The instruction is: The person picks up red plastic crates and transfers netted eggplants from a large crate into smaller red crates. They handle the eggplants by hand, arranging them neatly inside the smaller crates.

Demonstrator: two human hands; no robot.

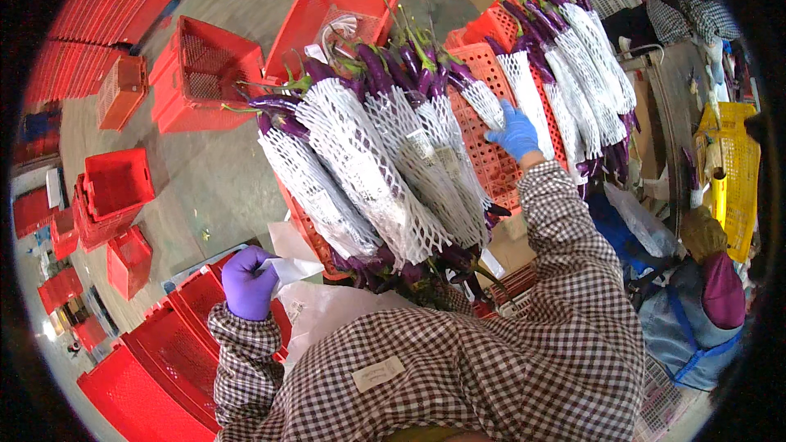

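Observation:
My left hand [250, 282], in a purple glove, pinches a white slip of paper [298, 270] at the near left. My right hand [517, 132], gloved in blue, reaches forward and has its fingers at the lower end of a white foam net [484, 104] around eggplants [459, 77]. Beside it, on the left, several larger eggplant bundles in foam nets [362, 178] lie across a red crate [307, 227]. Stems point away from me, and some nets bear printed labels. Under my right hand is an orange-red perforated crate [476, 135].
More netted eggplant bundles [583, 67] lie to the right. Empty red crates [209, 73] stand on the floor at left, and nested red crates [166, 356] sit at my near left. A yellow crate [740, 178] is far right, near another person [694, 313].

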